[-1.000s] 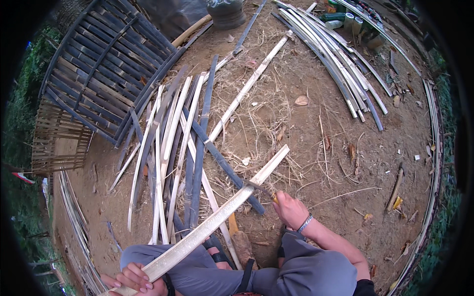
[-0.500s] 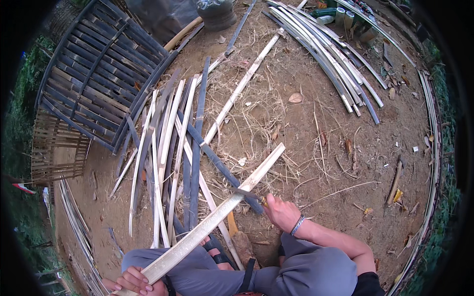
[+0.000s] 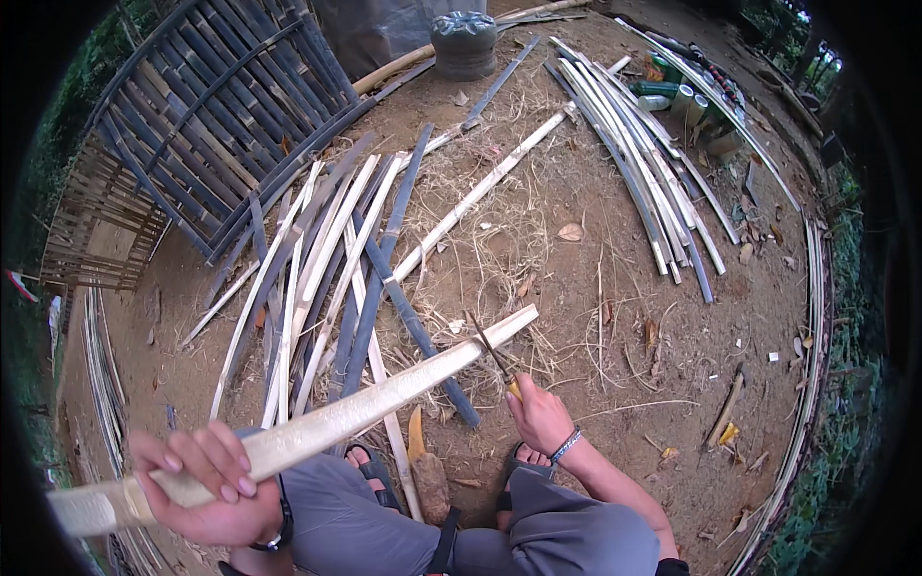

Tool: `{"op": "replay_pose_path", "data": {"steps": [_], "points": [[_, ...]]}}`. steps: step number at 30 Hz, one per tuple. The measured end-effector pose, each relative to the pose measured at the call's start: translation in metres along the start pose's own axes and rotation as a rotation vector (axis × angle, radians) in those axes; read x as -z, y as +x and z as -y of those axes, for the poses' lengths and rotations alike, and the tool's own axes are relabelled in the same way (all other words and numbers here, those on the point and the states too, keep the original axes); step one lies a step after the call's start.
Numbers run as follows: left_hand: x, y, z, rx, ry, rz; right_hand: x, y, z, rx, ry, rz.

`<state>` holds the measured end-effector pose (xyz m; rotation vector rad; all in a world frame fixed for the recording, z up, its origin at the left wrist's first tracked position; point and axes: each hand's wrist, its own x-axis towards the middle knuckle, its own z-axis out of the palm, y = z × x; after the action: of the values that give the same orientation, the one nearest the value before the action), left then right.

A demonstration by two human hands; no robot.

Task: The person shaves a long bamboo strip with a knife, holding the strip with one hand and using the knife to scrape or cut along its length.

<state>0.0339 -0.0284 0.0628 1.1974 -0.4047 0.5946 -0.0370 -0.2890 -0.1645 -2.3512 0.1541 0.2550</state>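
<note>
A long pale split-bamboo strip (image 3: pixel 365 406) slants from the lower left up to the middle of the view, its far end tapering. My left hand (image 3: pixel 206 485) is closed around its near part, knuckles up. My right hand (image 3: pixel 540 415) grips a knife (image 3: pixel 492 353) by its yellowish handle, most of which the fingers hide. The thin dark blade points up and left and crosses the strip close to its far end. Beneath that end lies a dark bamboo strip (image 3: pixel 418 326) on the ground.
Piles of bamboo strips lie at left (image 3: pixel 307 259) and far right (image 3: pixel 643 163). A dark bamboo rack (image 3: pixel 230 115) leans at the far left, beside a dark plastic container (image 3: pixel 464 48). Between my sandalled feet is a stubby wooden piece (image 3: pixel 429 480). Fibre shavings (image 3: pixel 499 226) litter the soil.
My left hand has risen and moved forward with the strip, which now lies at a flatter angle. The knife has moved closer to the strip's tip and its blade has turned more upright.
</note>
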Motion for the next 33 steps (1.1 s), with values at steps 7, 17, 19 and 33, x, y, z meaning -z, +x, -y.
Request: {"op": "replay_pose_path", "data": {"steps": [7,17,19,33], "points": [[-0.101,0.114,0.043,0.069,-0.184,0.279,0.036,0.020,0.035,0.146,0.125,-0.155],[-0.166,0.091,0.038,-0.063,-0.097,0.293,0.033,0.024,0.033,-0.049,-0.023,-0.285],[-0.159,0.089,0.043,-0.170,-0.032,0.283,0.034,0.030,0.029,-0.153,-0.061,-0.203],[-0.137,0.095,0.039,0.087,-0.358,0.293,0.010,0.029,0.001,-0.138,-0.099,-0.157]]}}
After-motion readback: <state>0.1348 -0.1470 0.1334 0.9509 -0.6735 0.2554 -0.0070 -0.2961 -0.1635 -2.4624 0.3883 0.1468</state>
